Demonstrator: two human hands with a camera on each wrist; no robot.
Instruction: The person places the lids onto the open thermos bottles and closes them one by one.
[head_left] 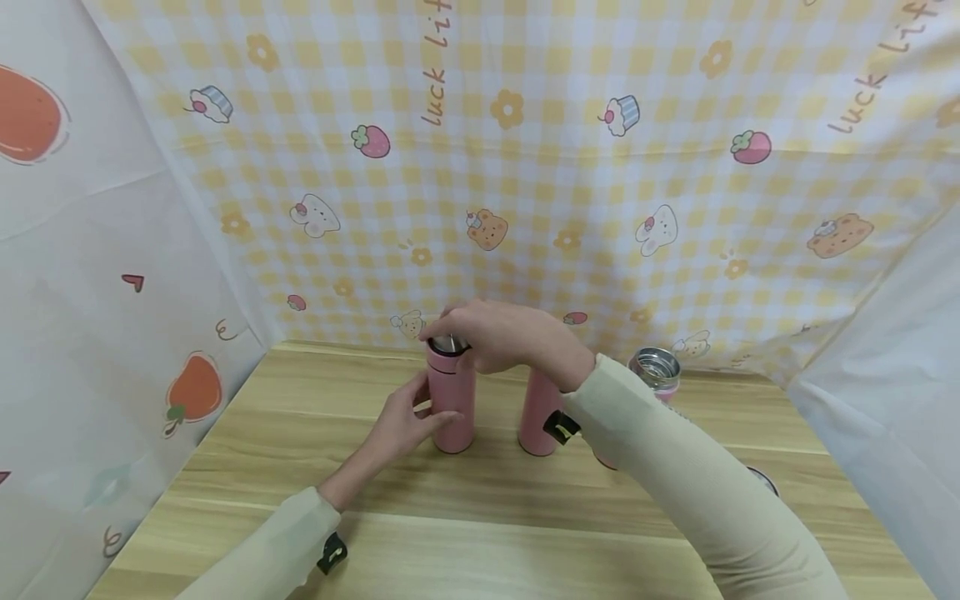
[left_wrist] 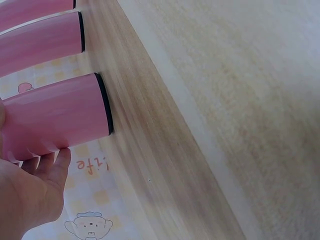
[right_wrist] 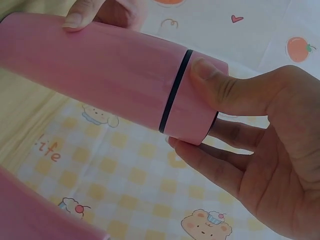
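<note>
A pink thermos (head_left: 453,400) with a dark ring near its top stands upright toward the left of the row. My left hand (head_left: 403,423) holds its body low down, thumb across the front and fingers behind. At the top, my right hand (head_left: 498,335) grips the pink lid (right_wrist: 187,117) between thumb and fingers, and the right wrist view shows the lid seated against the dark band. Just right of it stands a second pink thermos (head_left: 540,408), its upper part hidden behind my right wrist. A dark base rim (left_wrist: 104,105) on the held thermos meets the wooden table.
Farther right, a third thermos (head_left: 657,372) shows a bare silver mouth, its body mostly behind my right forearm. A round, dark-rimmed thing (head_left: 763,480) peeks out beyond my sleeve. Checked cloth (head_left: 525,175) hangs behind the wooden table (head_left: 420,533).
</note>
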